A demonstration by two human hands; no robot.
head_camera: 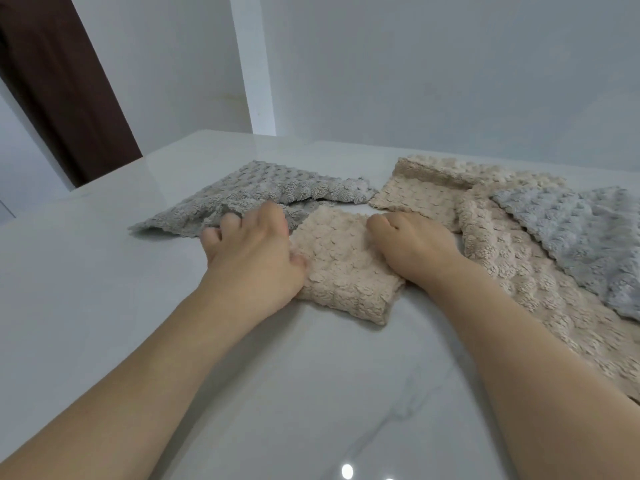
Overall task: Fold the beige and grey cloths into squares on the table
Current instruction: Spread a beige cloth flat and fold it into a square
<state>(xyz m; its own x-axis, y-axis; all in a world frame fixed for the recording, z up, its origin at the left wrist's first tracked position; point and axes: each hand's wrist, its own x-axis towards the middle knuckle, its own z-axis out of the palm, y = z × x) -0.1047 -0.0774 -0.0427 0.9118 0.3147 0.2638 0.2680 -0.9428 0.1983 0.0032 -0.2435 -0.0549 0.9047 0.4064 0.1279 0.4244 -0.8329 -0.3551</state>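
Note:
A beige cloth folded into a small square (341,263) lies on the white marble table (242,393) between my hands. My left hand (251,251) sits at its left edge, thumb against the beige square, fingers curled onto the edge of a rumpled grey cloth (249,192) behind it. On the square's right edge, my right hand (412,242) rests with fingers curled into the fabric. More beige cloths lie at the back (426,190) and along the right (540,289). A second grey cloth (588,237) lies on top of the right beige one.
The table runs back to a white wall (415,64). A dark brown door or panel (59,88) stands beyond the table's left edge. Bare tabletop lies in front of the cloths and to the left.

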